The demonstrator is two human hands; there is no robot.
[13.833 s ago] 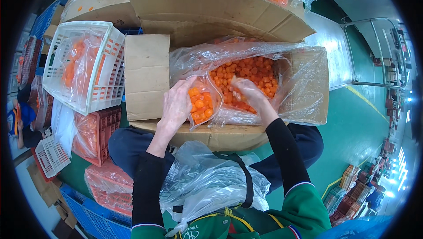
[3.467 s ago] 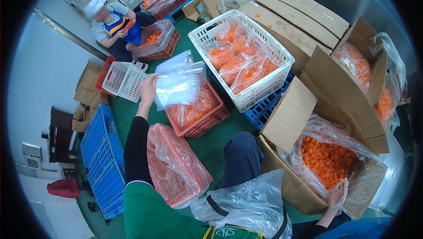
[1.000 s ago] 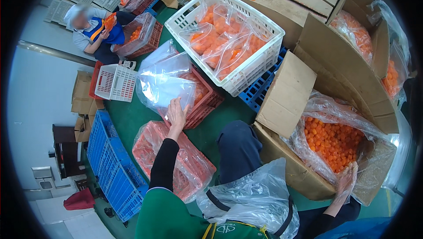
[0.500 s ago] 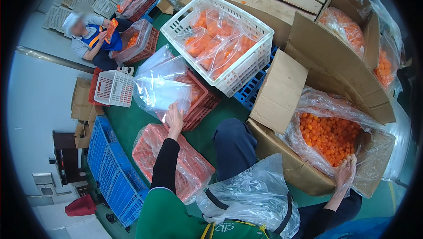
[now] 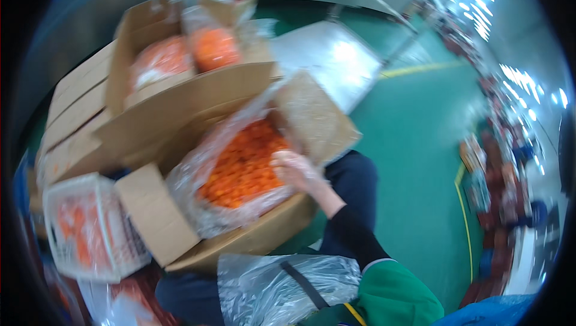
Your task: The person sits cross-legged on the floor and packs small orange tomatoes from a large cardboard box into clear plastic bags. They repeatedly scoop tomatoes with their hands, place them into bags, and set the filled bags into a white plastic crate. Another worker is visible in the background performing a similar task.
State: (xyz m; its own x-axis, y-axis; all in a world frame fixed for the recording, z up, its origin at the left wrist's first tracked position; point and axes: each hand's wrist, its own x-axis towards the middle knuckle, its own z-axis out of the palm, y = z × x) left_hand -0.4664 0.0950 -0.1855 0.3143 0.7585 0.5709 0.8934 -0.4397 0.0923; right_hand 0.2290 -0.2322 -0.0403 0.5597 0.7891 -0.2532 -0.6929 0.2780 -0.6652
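Observation:
My right hand (image 5: 293,169), blurred and seemingly covered in clear plastic, is at the right edge of loose orange pieces (image 5: 237,167) in a plastic-lined cardboard box (image 5: 240,248); motion smears its fingers, so its grip cannot be told. My left hand is out of the picture. A crumpled clear plastic sheet (image 5: 264,287) lies over my lap.
A white crate (image 5: 96,230) of bagged orange pieces stands at left. Further cardboard boxes (image 5: 81,98) and bags of orange pieces (image 5: 213,47) are behind the open box. A metal platform trolley (image 5: 321,62) stands beyond it on green floor (image 5: 414,188); stacked crates line the far right.
The view has swung sharply to the right. My left hand, earlier on flat plastic bags over a red crate, has left the view. My right hand remains at the box's inner edge.

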